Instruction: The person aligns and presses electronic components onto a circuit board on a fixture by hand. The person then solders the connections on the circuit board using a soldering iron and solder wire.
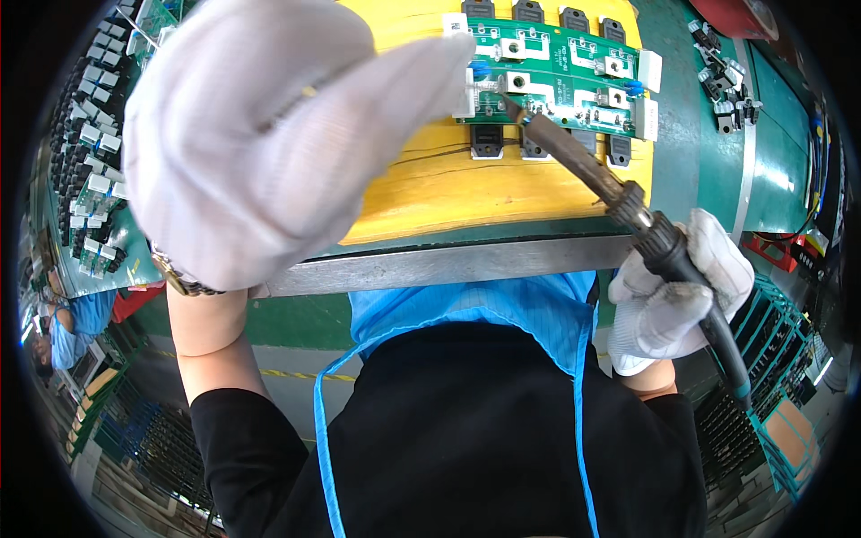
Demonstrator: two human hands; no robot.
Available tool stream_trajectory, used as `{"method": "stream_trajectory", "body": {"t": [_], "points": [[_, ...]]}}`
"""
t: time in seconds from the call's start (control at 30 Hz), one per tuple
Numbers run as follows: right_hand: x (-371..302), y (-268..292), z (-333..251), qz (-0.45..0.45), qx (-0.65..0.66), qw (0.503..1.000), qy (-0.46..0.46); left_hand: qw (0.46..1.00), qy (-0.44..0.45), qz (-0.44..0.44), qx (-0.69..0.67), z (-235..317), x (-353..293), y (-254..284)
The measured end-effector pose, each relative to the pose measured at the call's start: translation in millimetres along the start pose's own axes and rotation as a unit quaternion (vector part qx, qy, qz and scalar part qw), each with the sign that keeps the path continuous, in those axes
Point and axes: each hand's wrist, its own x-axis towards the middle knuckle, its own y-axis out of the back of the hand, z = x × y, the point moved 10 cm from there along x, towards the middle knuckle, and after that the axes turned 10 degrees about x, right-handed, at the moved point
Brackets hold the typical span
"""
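My right hand [677, 300], in a white glove, is closed around the handle of a soldering iron [665, 249]. The iron slants up to the left, and its tip meets or hovers just over a green circuit board [574, 106] near its left part. A second green circuit board [565, 45] lies right behind it. White blocks sit at the boards' ends, and black components stick out along their edges. My left hand [260, 134], also gloved, is large and close to the camera. Its fingers are pressed together, pointing at the boards' left end; whatever they pinch is hidden.
Beneath the boards is a yellow slab [502, 197] on a green bench with a metal front edge [448, 263]. Rows of assembled boards [94, 134] stand at far left. Loose black-and-white components [725, 85] and a red bowl [740, 13] are at far right. A person [81, 327] is at left.
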Motion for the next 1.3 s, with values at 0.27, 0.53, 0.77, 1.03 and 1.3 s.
{"method": "stream_trajectory", "body": {"t": [0.27, 0.53, 0.77, 1.03, 1.3], "points": [[2.2, -5.4, -5.5, -0.014, -0.081, 0.996, 0.024, 0.99, -0.083, 0.076, 0.087, 11.3, 9.8, 22.2], [-0.6, -16.5, -16.7, -0.087, -0.129, 0.984, 0.084, 0.987, -0.104, 0.032, 0.12, 25.3, 9.8, 27.7], [3.6, -25.0, -20.3, -0.111, -0.111, 0.983, 0.092, 0.987, -0.108, -0.019, 0.118, 19.8, 0.3, 20.9], [9.0, -26.0, -7.8, -0.018, -0.068, 0.997, -0.043, 0.997, -0.022, 0.051, 0.063, 17.8, -5.9, 18.9], [3.9, -20.6, -5.3, 0.014, -0.068, 0.997, -0.04, 0.994, 0.095, 0.039, 0.03, -23.9, -28.6, 20.7]]}}
